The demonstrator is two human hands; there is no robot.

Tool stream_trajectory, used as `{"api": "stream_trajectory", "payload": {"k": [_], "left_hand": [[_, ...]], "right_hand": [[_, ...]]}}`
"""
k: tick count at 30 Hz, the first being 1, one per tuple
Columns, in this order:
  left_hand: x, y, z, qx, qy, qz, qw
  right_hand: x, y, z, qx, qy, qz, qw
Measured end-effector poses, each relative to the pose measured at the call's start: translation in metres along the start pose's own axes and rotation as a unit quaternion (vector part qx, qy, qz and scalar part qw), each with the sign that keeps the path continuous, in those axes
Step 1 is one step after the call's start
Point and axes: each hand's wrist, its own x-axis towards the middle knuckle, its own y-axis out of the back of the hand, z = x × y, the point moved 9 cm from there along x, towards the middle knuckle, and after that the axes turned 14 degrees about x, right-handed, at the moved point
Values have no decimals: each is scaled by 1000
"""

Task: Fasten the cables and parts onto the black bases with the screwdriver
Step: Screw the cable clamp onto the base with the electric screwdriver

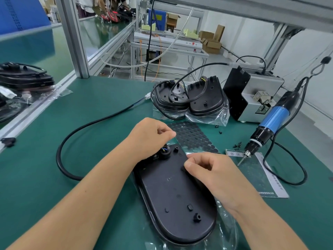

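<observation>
A black oval base (173, 201) lies flat on the green table (100, 105), resting on a clear plastic bag (226, 224) that spreads out under its near end. A thick black cable (81, 130) loops across the table and enters the round grommet (164, 152) at the base's far end, where blue and yellow wires show.

The left hand (149, 136) hovers above that grommet, fingers curled in with thumb tip against forefinger; whether anything is pinched there cannot be told. The right hand (210, 170) rests on the base's right side, fingers loosely curled, thumb and forefinger pressing a small dark part (183, 168) against the surface.

Just beyond the base lies a sheet of black round pads (191, 136). Further back, two more black bases (189, 98) with coiled cables sit in open clear bags. The blue electric screwdriver (266, 130) hangs at the right, its tip over a printed sheet (261, 175), with loose black screws (237, 144) near it. A grey screw feeder (255, 94) stands behind.
</observation>
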Motion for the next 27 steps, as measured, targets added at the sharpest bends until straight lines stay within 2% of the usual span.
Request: {"api": "stream_trajectory", "payload": {"k": [27], "left_hand": [[-1, -1, -2, -20, 1, 7, 1000]], "right_hand": [[-4, -1, -3, 0, 12, 26, 1000]]}}
